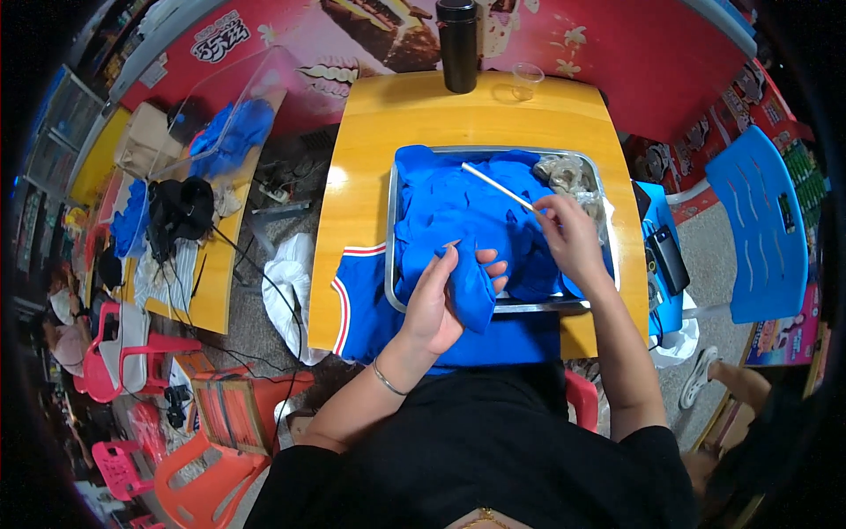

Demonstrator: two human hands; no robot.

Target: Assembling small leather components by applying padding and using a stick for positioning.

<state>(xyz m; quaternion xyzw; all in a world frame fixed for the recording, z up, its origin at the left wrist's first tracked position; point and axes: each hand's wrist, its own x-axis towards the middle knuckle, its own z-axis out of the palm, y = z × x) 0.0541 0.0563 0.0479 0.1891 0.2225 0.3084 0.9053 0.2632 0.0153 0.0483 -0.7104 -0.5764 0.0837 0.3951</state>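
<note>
My left hand (432,304) is closed on a small blue fabric piece (471,295), which hangs from the fingers in a pointed fold. My right hand (573,236) pinches the end of a thin pale stick (498,187) that slants up to the left, apart from the held piece. Both hands are over a shallow metal tray (389,220) filled with blue fabric pieces (441,207). At the tray's far right corner lies a clear plastic bag (568,175) of greyish-brown material. Blue cloth with red and white trim (361,304) spreads under the tray's near left side.
A black tumbler (456,48) and a clear plastic cup (526,81) stand at the back of the yellow table (370,123). A side table (207,304) at left bears black cloth and cables. Blue chairs (760,225) are at right, red chairs (207,485) at lower left.
</note>
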